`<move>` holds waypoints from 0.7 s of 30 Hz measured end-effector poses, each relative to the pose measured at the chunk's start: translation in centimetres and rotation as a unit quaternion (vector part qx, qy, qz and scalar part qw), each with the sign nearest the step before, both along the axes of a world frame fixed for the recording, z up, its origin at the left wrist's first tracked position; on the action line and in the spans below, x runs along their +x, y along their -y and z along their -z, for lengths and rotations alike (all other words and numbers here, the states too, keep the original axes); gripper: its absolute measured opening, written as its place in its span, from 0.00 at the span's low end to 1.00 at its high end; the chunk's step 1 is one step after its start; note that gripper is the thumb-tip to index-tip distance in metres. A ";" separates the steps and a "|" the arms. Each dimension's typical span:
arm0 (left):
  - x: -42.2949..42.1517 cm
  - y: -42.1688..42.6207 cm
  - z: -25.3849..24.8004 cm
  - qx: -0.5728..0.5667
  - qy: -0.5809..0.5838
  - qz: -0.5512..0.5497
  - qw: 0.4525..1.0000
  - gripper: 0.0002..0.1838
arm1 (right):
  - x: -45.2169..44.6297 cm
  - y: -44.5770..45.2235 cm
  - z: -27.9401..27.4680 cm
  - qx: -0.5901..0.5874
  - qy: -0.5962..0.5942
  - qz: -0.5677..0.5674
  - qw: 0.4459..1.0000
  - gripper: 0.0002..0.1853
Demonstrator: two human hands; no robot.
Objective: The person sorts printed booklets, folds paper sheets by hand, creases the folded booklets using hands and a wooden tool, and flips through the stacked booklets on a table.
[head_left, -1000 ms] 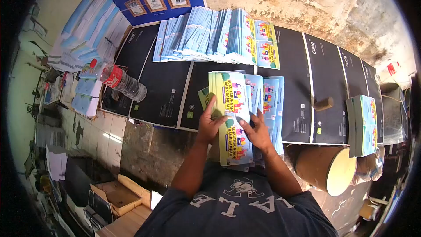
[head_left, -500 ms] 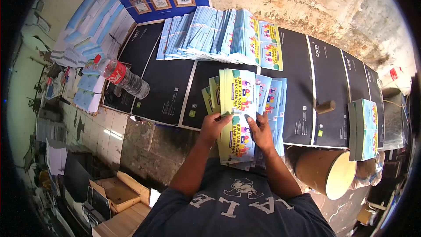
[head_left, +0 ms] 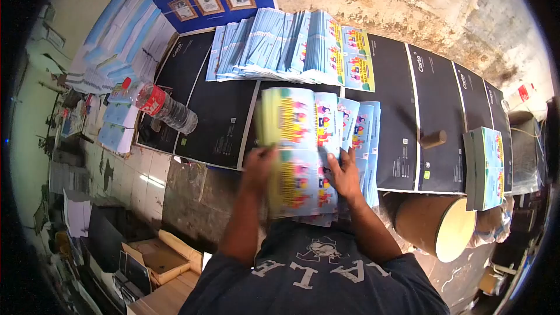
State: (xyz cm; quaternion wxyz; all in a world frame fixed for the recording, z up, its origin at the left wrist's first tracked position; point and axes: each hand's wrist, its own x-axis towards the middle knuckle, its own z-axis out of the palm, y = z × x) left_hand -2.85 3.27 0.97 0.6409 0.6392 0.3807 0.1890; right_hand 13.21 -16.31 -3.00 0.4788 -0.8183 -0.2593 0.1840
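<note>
My left hand, smeared by motion, grips the left edge of a printed booklet cover with yellow, green and blue artwork. That cover lies partly over another like it. My right hand holds the right side of the stack of booklet covers, its thumb on top. Its other fingers are partly hidden among the fanned sheets. More blue covers spread out to the right beneath that hand.
A long leaning row of booklets stands at the back of the black table. A plastic bottle lies at the left, and a wooden cylinder at the right. Another booklet stack sits at the right edge, above a drum.
My left hand has moved left, drawing a cover leftward so that a second one shows beside it. The right hand has stayed nearly in place.
</note>
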 end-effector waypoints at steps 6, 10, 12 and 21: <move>4.1 4.1 2.0 -0.301 0.172 0.097 0.933 0.20 | 0.7 0.4 -2.3 0.068 -0.082 -0.050 0.993 0.32; 4.2 4.3 1.8 -0.367 0.194 0.098 0.904 0.23 | 0.6 0.3 -1.7 0.119 -0.116 -0.040 0.985 0.29; 4.4 4.1 3.3 -0.401 0.224 0.132 0.878 0.25 | 0.6 0.2 -1.7 0.139 -0.109 -0.046 0.983 0.29; 4.3 4.3 2.4 -0.342 0.186 0.099 0.916 0.22 | 0.9 0.7 -0.8 0.129 -0.104 -0.062 0.984 0.27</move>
